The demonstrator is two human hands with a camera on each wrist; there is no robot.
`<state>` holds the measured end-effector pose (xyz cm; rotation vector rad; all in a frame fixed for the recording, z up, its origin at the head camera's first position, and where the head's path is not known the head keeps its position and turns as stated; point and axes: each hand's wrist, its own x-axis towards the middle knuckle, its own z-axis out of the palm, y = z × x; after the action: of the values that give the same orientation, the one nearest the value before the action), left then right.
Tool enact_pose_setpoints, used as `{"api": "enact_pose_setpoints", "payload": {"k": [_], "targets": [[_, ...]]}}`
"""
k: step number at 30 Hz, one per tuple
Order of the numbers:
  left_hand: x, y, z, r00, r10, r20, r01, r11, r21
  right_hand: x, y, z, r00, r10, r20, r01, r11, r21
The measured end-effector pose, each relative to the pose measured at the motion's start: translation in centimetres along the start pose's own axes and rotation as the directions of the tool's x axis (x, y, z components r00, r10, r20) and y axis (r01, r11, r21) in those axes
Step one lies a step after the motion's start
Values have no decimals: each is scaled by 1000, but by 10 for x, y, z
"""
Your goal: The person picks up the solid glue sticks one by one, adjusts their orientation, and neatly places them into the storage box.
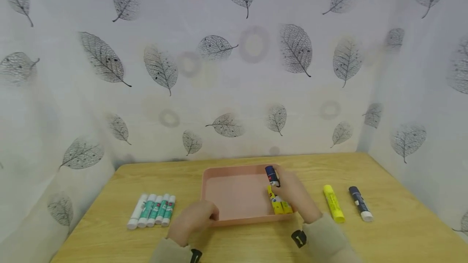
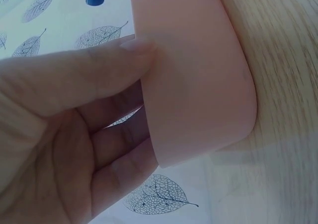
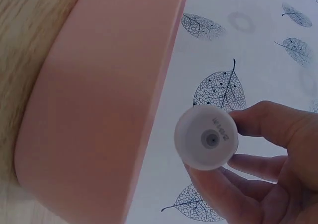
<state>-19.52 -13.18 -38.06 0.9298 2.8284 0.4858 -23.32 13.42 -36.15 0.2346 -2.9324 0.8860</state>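
Observation:
A pink tray (image 1: 234,194) lies on the wooden table. My left hand (image 1: 193,219) pinches its front left rim, the thumb (image 2: 114,65) on the outer wall and the fingers curled behind the edge. Over the tray's right end, my right hand (image 1: 295,192) grips a dark blue glue stick (image 1: 272,175) between thumb and fingers. In the right wrist view the white round base of this glue stick (image 3: 194,144) faces the camera, above the tray's rim. Yellow glue sticks (image 1: 276,205) lie in the right part of the tray, partly hidden by the right hand.
Left of the tray, several white and green glue sticks (image 1: 151,211) lie side by side. On the right are a yellow glue stick (image 1: 334,204) and another dark blue glue stick (image 1: 360,203). A leaf-patterned curtain (image 1: 226,84) hangs behind the table (image 1: 252,246).

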Motion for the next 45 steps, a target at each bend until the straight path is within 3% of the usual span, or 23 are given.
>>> {"api": "enact_pose_setpoints", "payload": {"k": [6,8,15,20,25,39,45], "targets": [[0,1,1,1000,2,2,-2,1000,-6,0,0,18,997,-74,-17,74,997,-6],[0,1,1,1000,3,2,-3,1000,-11,1,-1,23,998,-68,-1,68,997,-21],[0,2,0,1000,-3,10,3,1000,-31,4,-4,34,987,-159,-18,157,982,-103],[-1,1,0,1000,-5,9,5,1000,-25,0,-9,39,993,-85,81,94,989,-116],[1,0,2,1000,-7,3,7,1000,-9,-3,-9,43,984,-71,163,80,996,-45],[2,-2,3,1000,-20,-2,20,1000,-16,-3,-15,52,987,-28,161,63,974,-219],[1,0,1,1000,-14,-1,14,1000,-4,-2,-14,58,985,-12,173,53,970,-236]]}}
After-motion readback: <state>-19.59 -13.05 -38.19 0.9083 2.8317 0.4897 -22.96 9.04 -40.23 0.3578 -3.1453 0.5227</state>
